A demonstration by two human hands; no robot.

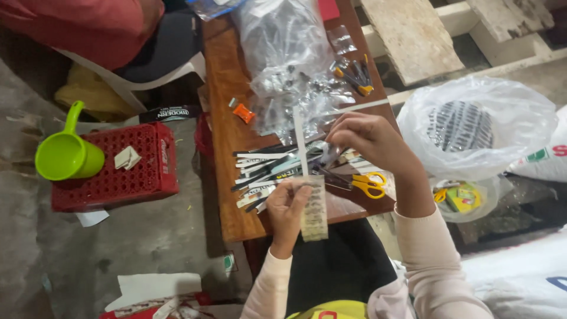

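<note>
My left hand (284,208) grips a small clear plastic packet (314,208) filled with small dark pieces, held upright over the near edge of the wooden table (227,88). My right hand (371,137) is raised a little further out, fingers pinched on thin white strips (300,142) that run up from the packet and out to the right. Below both hands lies a row of dark and white pens or sticks (266,168). Yellow-handled scissors (367,183) rest on the table just under my right wrist.
Clear bags of small metal parts (289,65) cover the far table, beside an orange piece (243,113) and yellow-handled pliers (354,77). A red crate (127,171) with a green jug (66,152) stands left. White plastic bags (472,127) sit right.
</note>
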